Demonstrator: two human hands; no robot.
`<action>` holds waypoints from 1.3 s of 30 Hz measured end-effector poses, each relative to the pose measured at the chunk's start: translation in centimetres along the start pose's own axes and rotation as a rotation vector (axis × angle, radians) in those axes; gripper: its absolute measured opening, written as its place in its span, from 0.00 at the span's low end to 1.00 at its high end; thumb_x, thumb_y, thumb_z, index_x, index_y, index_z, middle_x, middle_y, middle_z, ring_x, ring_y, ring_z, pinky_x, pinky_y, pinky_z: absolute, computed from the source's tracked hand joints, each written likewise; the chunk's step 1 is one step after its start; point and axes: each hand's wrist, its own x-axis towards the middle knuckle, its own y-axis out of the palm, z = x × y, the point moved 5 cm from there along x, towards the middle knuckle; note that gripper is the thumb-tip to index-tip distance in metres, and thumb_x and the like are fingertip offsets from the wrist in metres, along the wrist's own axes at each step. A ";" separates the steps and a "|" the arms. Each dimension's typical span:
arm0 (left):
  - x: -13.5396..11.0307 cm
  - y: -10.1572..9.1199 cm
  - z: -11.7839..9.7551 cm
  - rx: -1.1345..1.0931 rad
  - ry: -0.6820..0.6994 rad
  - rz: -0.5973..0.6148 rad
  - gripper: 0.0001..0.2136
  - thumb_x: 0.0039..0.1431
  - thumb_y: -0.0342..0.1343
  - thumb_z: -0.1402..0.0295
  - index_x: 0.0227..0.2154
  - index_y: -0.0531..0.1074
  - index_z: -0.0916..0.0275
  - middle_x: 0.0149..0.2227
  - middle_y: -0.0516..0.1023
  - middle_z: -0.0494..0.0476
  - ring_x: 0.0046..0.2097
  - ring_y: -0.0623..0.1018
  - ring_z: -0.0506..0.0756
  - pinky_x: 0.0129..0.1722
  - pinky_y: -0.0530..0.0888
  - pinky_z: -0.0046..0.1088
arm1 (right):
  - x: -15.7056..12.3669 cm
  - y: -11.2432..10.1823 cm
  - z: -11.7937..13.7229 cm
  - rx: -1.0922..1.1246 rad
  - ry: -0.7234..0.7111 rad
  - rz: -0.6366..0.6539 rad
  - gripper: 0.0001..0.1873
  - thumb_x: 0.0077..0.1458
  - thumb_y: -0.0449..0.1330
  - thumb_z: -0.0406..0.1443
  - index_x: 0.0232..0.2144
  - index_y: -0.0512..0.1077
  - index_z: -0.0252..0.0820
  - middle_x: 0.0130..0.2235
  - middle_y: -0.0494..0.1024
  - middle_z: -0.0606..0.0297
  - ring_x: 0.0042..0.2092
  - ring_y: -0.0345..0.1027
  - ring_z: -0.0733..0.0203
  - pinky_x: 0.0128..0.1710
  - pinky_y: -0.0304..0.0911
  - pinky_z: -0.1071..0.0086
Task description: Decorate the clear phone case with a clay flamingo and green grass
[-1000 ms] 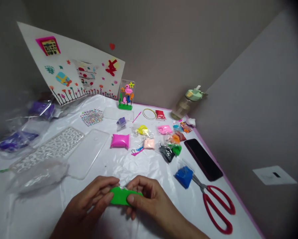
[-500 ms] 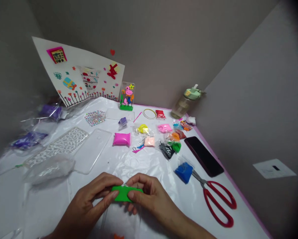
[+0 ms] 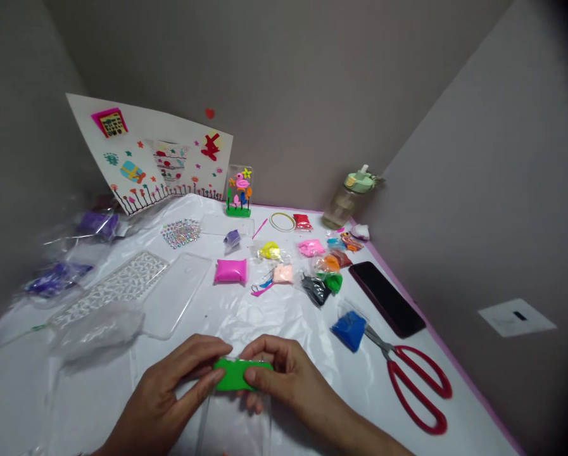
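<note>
A flat strip of bright green modelling clay (image 3: 237, 375) lies between my hands near the table's front, along the far end of what looks like a clear phone case (image 3: 233, 423). My left hand (image 3: 176, 383) pinches the strip's left end, thumb on its face and fingers along the top edge. On the right end presses the thumb of my right hand (image 3: 288, 373), its fingers curled behind and underneath. How firmly the clay sits on the case cannot be made out. Beyond my hands is a pink clay packet (image 3: 231, 271).
Red-handled scissors (image 3: 419, 383), a blue clay packet (image 3: 349, 330) and a phone (image 3: 387, 299) lie to the right. Several small clay packets spread across the middle. A decorated case (image 3: 239, 191) and bottle (image 3: 347, 199) stand behind. A gem-studded case (image 3: 110, 288) lies left.
The whole view has shifted slightly, so the background sits lower. Both hands keep their pinch on the green strip, and more of the clear case shows below it.
</note>
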 end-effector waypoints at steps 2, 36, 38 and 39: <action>0.0 0.2 0.0 0.007 0.027 0.038 0.11 0.60 0.60 0.72 0.40 0.80 0.46 0.38 0.85 0.44 0.41 0.84 0.49 0.43 0.76 0.13 | 0.0 0.1 0.0 -0.012 0.006 0.003 0.20 0.47 0.74 0.45 0.34 0.75 0.36 0.25 0.78 0.66 0.24 0.69 0.69 0.28 0.62 0.73; -0.2 0.3 -0.7 0.027 0.148 0.086 0.14 0.62 0.58 0.76 0.44 0.78 0.47 0.40 0.83 0.44 0.42 0.83 0.47 0.44 0.75 0.12 | -0.6 0.3 0.4 -0.085 0.010 -0.007 0.18 0.49 0.72 0.43 0.35 0.75 0.36 0.24 0.77 0.68 0.24 0.68 0.69 0.29 0.63 0.72; -0.2 0.1 -0.6 0.033 0.082 0.049 0.13 0.61 0.60 0.74 0.44 0.78 0.46 0.40 0.84 0.44 0.41 0.84 0.48 0.42 0.76 0.12 | -0.6 0.3 0.5 -0.086 0.007 -0.014 0.18 0.48 0.72 0.43 0.35 0.75 0.37 0.25 0.77 0.68 0.24 0.68 0.68 0.29 0.63 0.71; -0.2 0.1 -0.6 0.034 0.051 0.043 0.13 0.61 0.61 0.73 0.44 0.78 0.46 0.40 0.84 0.45 0.41 0.84 0.49 0.42 0.76 0.13 | -0.7 0.3 0.5 -0.086 0.006 -0.016 0.18 0.48 0.72 0.43 0.35 0.75 0.37 0.25 0.77 0.68 0.24 0.68 0.68 0.29 0.63 0.71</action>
